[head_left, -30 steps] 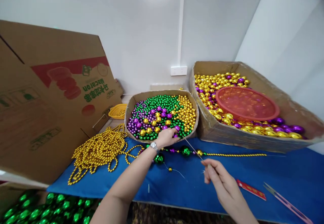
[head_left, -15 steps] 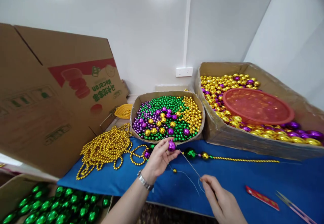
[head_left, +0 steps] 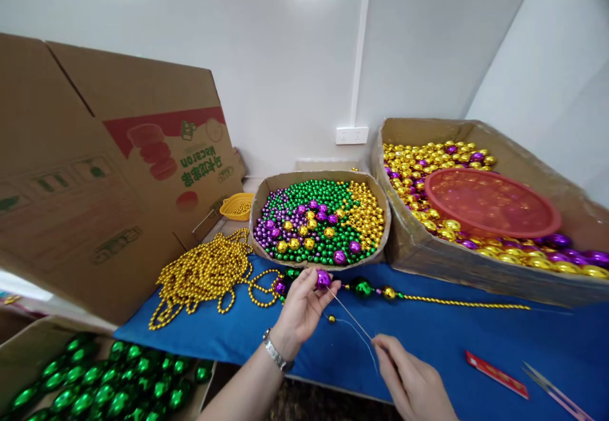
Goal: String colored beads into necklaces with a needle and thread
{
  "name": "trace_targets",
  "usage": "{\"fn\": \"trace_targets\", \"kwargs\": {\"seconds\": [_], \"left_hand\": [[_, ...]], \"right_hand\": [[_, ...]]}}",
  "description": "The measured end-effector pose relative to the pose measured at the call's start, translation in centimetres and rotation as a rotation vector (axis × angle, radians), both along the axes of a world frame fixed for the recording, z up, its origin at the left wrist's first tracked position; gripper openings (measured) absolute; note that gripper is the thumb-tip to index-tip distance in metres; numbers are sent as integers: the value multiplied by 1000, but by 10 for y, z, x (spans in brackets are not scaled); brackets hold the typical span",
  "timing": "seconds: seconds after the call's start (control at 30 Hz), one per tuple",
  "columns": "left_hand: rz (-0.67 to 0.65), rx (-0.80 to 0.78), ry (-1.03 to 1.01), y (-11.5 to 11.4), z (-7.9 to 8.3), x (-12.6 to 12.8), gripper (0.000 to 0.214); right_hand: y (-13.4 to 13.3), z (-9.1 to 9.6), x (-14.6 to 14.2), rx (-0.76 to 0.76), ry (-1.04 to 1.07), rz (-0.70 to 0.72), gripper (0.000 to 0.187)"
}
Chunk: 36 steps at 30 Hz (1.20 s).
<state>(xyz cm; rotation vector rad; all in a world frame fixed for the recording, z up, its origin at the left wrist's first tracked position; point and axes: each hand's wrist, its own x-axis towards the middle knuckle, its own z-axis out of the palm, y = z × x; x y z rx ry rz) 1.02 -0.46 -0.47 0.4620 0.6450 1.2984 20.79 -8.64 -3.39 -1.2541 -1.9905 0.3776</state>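
My left hand (head_left: 304, 307) pinches a shiny purple bead (head_left: 323, 279) just in front of the cardboard tray of small beads. A thin needle (head_left: 352, 315) slants from that bead down to my right hand (head_left: 412, 376), whose thumb and finger are closed on its near end. White thread (head_left: 364, 342) loops under the needle, with one small gold bead (head_left: 332, 319) by it on the cloth. Behind my left hand lies a string of beads, with a large green bead (head_left: 361, 287) and a gold twisted-looking strand (head_left: 466, 302) reaching right. Whether the needle tip is inside the bead's hole is hard to see.
A tray (head_left: 387, 237) holds small purple, green and gold beads. Right of it stands a large carton (head_left: 428, 262) with a red basket (head_left: 495, 202). Gold bead strands (head_left: 204, 275) lie left. Green beads (head_left: 118, 376) fill a lower box. A red packet (head_left: 496, 374) and tweezers (head_left: 554, 389) lie right.
The needle's far end has come up to the purple bead; earlier it was beside my left fingertips. My right hand has moved slightly left, and the whole view has shifted a little.
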Motion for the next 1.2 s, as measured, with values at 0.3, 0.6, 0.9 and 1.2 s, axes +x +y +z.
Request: {"fn": "trace_targets", "kwargs": {"seconds": [0.3,0.6,0.9,1.2], "left_hand": [[10,11,-4,0,-2,0,24],[22,115,126,-13,7,14,31],[-9,130,114,-23,1,25,32],[42,511,1046,27,8,-6,26]], "right_hand": [[2,3,0,-12,28,23,17],[3,0,-2,104,-4,-44,21],[6,-4,-5,81,36,-51,19],[11,-2,8,9,90,-104,15]]}}
